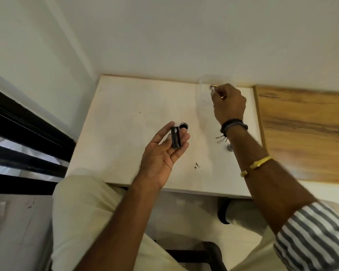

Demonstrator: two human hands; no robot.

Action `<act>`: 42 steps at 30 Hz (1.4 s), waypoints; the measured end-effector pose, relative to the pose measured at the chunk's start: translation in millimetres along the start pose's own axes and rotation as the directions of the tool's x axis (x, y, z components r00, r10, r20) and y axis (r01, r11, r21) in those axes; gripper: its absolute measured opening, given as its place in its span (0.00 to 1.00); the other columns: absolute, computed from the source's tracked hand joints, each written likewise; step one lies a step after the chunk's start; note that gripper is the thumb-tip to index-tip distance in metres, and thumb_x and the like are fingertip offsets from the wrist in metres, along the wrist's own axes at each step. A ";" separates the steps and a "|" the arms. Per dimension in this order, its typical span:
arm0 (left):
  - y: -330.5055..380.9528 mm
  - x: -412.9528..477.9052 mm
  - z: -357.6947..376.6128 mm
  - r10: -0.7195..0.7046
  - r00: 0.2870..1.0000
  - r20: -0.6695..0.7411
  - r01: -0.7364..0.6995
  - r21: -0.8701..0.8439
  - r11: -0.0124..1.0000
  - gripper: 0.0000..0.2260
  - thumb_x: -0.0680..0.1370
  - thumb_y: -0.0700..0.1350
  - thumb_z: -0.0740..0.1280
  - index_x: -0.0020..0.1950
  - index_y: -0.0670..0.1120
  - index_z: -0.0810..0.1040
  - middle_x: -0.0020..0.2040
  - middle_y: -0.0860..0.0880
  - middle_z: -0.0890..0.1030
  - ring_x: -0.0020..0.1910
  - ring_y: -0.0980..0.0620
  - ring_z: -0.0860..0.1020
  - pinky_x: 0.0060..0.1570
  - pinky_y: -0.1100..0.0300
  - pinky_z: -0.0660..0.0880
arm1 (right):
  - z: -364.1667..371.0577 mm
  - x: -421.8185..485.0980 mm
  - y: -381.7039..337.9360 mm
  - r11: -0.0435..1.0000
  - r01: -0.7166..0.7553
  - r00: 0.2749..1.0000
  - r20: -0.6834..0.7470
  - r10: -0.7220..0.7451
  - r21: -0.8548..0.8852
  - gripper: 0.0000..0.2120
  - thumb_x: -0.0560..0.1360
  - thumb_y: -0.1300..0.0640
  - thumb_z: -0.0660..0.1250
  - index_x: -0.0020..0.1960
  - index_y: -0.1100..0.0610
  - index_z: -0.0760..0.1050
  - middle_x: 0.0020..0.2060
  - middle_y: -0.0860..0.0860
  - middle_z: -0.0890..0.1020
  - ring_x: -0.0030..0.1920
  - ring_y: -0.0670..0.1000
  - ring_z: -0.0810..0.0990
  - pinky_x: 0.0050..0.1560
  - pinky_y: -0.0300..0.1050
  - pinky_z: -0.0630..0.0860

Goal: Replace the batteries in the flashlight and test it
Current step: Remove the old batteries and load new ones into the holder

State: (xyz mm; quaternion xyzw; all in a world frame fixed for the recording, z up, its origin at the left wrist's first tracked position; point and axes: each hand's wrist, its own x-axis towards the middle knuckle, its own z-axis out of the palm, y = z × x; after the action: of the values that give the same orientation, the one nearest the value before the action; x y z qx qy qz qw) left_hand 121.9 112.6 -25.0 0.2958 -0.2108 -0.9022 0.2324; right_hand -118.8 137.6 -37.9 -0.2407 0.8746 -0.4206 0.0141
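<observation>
A small brass item (213, 86) is mostly hidden in the right hand (229, 103)

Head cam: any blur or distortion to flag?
Head view: right hand, pinching a small brass-tipped object at the white table's far edge, is motion-blurred; left hand and black rectangular part on it sharper; wide-angle skews table lines; no glare.
</observation>
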 end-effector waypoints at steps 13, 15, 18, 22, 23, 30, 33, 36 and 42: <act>-25.3 -14.2 5.5 0.028 1.000 0.004 -0.028 0.241 0.970 0.12 0.84 0.37 0.59 0.66 0.38 0.75 0.60 0.37 0.82 0.58 0.38 0.82 0.57 0.48 0.80 | -77.5 -143.1 -4.2 0.779 -0.290 0.927 0.365 0.085 0.555 0.07 0.73 0.67 0.74 0.51 0.61 0.85 0.44 0.56 0.88 0.44 0.54 0.86 0.49 0.48 0.84; -31.3 -17.5 4.9 0.007 1.000 -0.005 -0.006 0.221 0.975 0.12 0.83 0.37 0.60 0.65 0.35 0.75 0.60 0.35 0.81 0.57 0.37 0.82 0.56 0.50 0.80 | -82.0 -153.4 -2.1 0.773 -0.304 0.917 0.390 0.080 0.556 0.08 0.74 0.67 0.73 0.52 0.61 0.85 0.45 0.57 0.88 0.46 0.56 0.86 0.52 0.50 0.84; -39.5 -23.3 4.7 0.007 1.000 0.017 -0.011 0.245 0.970 0.11 0.82 0.36 0.62 0.63 0.34 0.76 0.59 0.35 0.81 0.57 0.38 0.82 0.56 0.51 0.80 | -88.2 -165.5 -2.6 0.779 -0.276 0.922 0.384 0.050 0.563 0.08 0.76 0.67 0.71 0.54 0.61 0.85 0.45 0.56 0.88 0.46 0.54 0.87 0.49 0.48 0.84; -44.7 -27.2 5.6 0.004 0.999 0.040 -0.014 0.247 0.969 0.09 0.82 0.34 0.62 0.60 0.36 0.78 0.59 0.37 0.82 0.57 0.41 0.82 0.56 0.51 0.80 | -92.1 -170.2 -7.1 0.849 -0.147 0.952 0.305 -0.017 0.508 0.07 0.74 0.63 0.75 0.52 0.60 0.82 0.40 0.56 0.87 0.41 0.55 0.87 0.43 0.51 0.86; -45.3 -27.2 5.0 0.005 0.999 0.040 -0.014 0.235 0.972 0.09 0.81 0.34 0.63 0.61 0.36 0.78 0.60 0.37 0.81 0.58 0.41 0.82 0.56 0.51 0.80 | -92.5 -170.2 -7.5 0.881 -0.107 0.956 0.291 -0.036 0.460 0.07 0.73 0.61 0.76 0.51 0.59 0.81 0.38 0.55 0.87 0.39 0.54 0.87 0.42 0.51 0.86; -44.7 -26.7 1.7 0.015 0.998 0.054 -0.026 0.209 0.978 0.09 0.81 0.33 0.62 0.59 0.37 0.79 0.59 0.39 0.81 0.57 0.43 0.82 0.57 0.52 0.80 | -91.6 -172.1 -8.2 0.963 0.024 0.954 0.282 -0.102 0.270 0.06 0.73 0.58 0.77 0.47 0.56 0.82 0.35 0.50 0.85 0.35 0.49 0.85 0.40 0.47 0.85; -47.1 -27.4 2.5 -0.007 0.997 0.083 -0.010 0.200 0.980 0.09 0.81 0.33 0.62 0.58 0.38 0.79 0.57 0.40 0.82 0.56 0.44 0.83 0.56 0.53 0.80 | -87.7 -173.7 -7.4 0.963 0.015 0.967 0.242 -0.083 0.269 0.06 0.73 0.56 0.77 0.48 0.55 0.81 0.35 0.48 0.85 0.35 0.47 0.85 0.39 0.42 0.85; -51.9 -27.8 3.1 -0.021 0.997 0.081 0.007 0.164 0.986 0.09 0.81 0.33 0.63 0.59 0.38 0.79 0.54 0.41 0.83 0.54 0.45 0.83 0.54 0.54 0.81 | -81.8 -178.7 -6.0 0.960 0.037 0.976 0.196 -0.094 0.277 0.03 0.74 0.57 0.76 0.47 0.55 0.83 0.34 0.44 0.84 0.36 0.44 0.85 0.39 0.41 0.84; -53.8 -24.8 -0.1 0.008 1.000 0.017 -0.010 0.136 0.991 0.11 0.81 0.34 0.63 0.62 0.38 0.78 0.57 0.41 0.82 0.55 0.46 0.83 0.57 0.53 0.80 | -65.3 -191.3 -4.4 0.945 0.130 0.977 0.122 -0.173 0.300 0.03 0.76 0.58 0.74 0.49 0.57 0.86 0.38 0.48 0.86 0.40 0.47 0.84 0.45 0.49 0.84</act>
State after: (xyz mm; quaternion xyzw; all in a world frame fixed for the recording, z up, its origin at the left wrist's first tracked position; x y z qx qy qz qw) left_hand 123.8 169.2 -42.1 0.3024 -0.2754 -0.8871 0.2139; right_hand 37.2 265.7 -26.5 -0.3331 0.7787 -0.5254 0.0812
